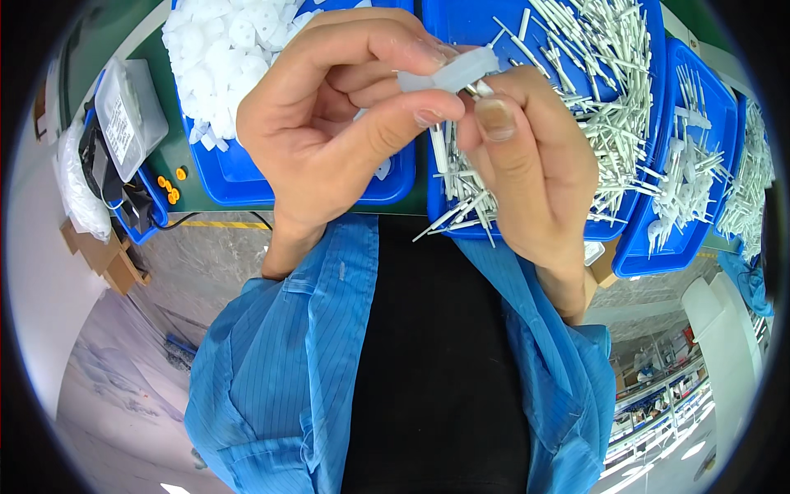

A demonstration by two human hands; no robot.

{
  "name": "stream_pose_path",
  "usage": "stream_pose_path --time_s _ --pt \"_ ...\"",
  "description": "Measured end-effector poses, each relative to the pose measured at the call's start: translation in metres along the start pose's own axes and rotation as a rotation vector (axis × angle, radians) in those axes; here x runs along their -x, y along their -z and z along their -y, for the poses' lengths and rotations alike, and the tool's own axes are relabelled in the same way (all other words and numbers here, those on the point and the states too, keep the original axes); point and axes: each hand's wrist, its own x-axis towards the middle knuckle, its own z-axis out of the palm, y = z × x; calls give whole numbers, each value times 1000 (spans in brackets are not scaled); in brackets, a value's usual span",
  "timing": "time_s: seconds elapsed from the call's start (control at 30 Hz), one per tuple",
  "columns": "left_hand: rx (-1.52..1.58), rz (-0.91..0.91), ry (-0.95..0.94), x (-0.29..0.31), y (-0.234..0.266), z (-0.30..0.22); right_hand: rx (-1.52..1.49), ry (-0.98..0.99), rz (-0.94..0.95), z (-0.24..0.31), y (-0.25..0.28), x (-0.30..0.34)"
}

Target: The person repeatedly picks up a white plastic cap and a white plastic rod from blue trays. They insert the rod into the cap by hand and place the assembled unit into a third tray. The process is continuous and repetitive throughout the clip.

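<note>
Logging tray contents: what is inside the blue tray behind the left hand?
A heap of white plastic pieces lies in the blue tray; whatever lies directly behind the left hand cannot be seen.

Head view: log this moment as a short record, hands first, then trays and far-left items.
left hand: pinching a translucent white plastic piece
right hand: gripping a small white part, mostly hidden, at the piece's underside
left tray: heaped white plastic pieces
middle tray: loose thin white rods
far left: translucent plastic box, small round yellow pieces
</note>
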Motion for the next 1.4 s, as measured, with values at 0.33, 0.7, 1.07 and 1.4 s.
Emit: stream_pose_path --time_s 0.33,0.7,1.07,1.4 --pt "-165 273 -166 -5 6 2 440 411 -109 -3 0 11" --pt "-295 337 -7 -8 6 -8 568 487 23 -27 27 10" --pt "-556 373 -470 0 4 5 123 -183 -67 10 5 11" --pt "-299 22 9 9 12 7 1128 337 141 -6 28 -29"
